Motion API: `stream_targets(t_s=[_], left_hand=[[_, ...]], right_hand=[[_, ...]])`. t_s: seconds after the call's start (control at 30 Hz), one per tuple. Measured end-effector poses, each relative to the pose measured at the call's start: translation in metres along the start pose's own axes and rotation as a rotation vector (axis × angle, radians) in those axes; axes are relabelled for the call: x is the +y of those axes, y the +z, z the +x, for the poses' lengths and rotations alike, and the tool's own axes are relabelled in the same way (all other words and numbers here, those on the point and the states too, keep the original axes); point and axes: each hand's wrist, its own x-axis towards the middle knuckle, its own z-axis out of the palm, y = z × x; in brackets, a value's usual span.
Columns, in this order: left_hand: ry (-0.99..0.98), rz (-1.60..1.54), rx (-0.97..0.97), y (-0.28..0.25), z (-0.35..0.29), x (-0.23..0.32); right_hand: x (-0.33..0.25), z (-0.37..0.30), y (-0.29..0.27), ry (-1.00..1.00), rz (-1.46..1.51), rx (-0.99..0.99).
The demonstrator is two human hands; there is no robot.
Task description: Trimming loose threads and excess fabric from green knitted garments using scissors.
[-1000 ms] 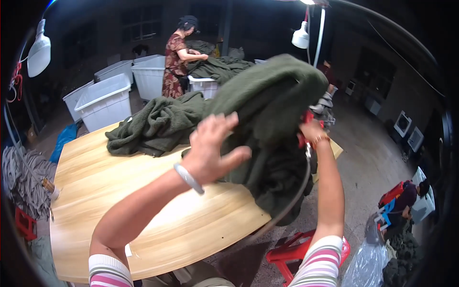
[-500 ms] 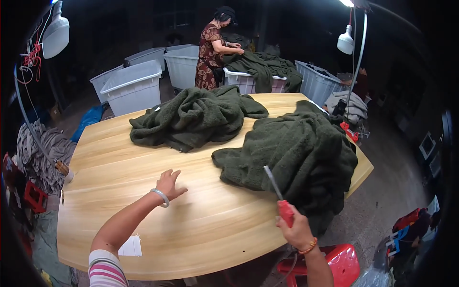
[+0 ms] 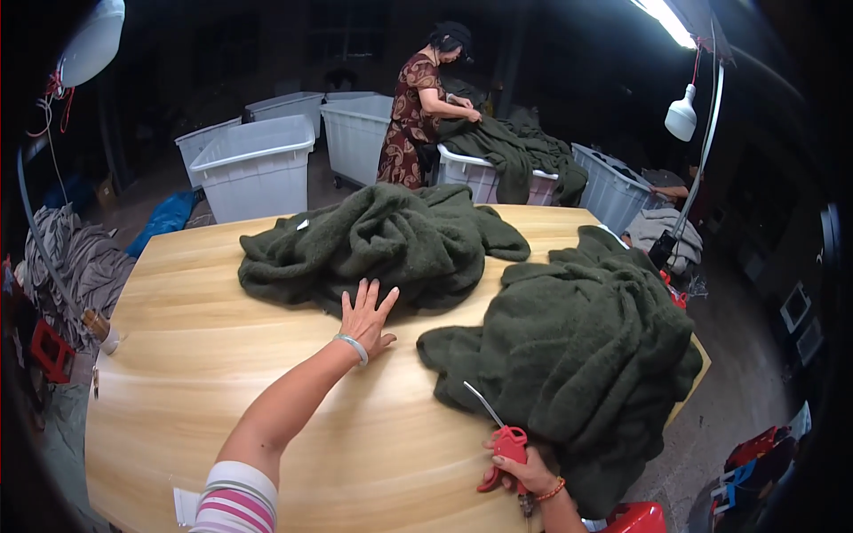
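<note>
My left hand (image 3: 364, 318) reaches forward with its fingers spread, the fingertips at the near edge of a rumpled dark green fleecy garment (image 3: 418, 233). Whether they touch the cloth, I cannot tell. In my right hand (image 3: 526, 471) is a red air blow gun (image 3: 509, 442), its thin metal nozzle slanting up and to the left. A second dark green fleecy garment (image 3: 577, 342) lies heaped just beyond that hand and hangs over the table's right edge. Both heaps rest on a light wooden table (image 3: 222, 382).
A white slip of paper (image 3: 187, 506) lies at the near left. Beyond the table stand grey-white bins (image 3: 258, 169) and a co-worker (image 3: 418, 107) handling green cloth (image 3: 506, 151). A lamp bulb (image 3: 681, 115) hangs at right. A red stool (image 3: 635, 518) stands below the near right edge.
My left hand has moved forward and right to the far garment's edge. My right hand has drawn left and nearer with the blow gun. The whole view has shifted slightly.
</note>
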Motion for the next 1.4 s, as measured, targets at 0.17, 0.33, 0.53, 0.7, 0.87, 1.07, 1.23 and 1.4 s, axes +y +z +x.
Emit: stream_targets(t_s=[0.17,0.33,0.53,0.7,0.87,1.07,1.23,1.4], left_hand=[[-0.282,-0.012,-0.116,0.044,0.036,-0.033],[-0.218,0.104,-0.012,0.064,0.054,-0.067],[-0.105,0.073,0.001,0.036,0.011,-0.061],[-0.057,0.032,-0.123,-0.004,-0.086,-0.084],[-0.137,0.112,-0.329,-0.074,-0.227,-0.098],[-0.449,0.259,-0.373,-0.134,-0.376,-0.136],[-0.597,0.652,-0.505,-0.142,-0.421,-0.201],[-0.442,0.75,-0.432,-0.207,-0.31,-0.111]], right_hand=[[0.006,0.021,-0.009,-0.032,0.029,0.063],[0.001,0.022,-0.014,0.013,0.116,0.056],[0.001,0.023,-0.018,0.0,0.098,0.038],[-0.003,0.02,-0.014,0.007,0.016,0.05],[-0.004,0.018,-0.008,0.062,-0.033,0.084],[-0.006,0.015,0.004,0.085,-0.175,0.143],[-0.004,0.009,0.006,0.074,-0.206,0.149],[-0.007,0.012,0.01,0.041,-0.227,0.172]])
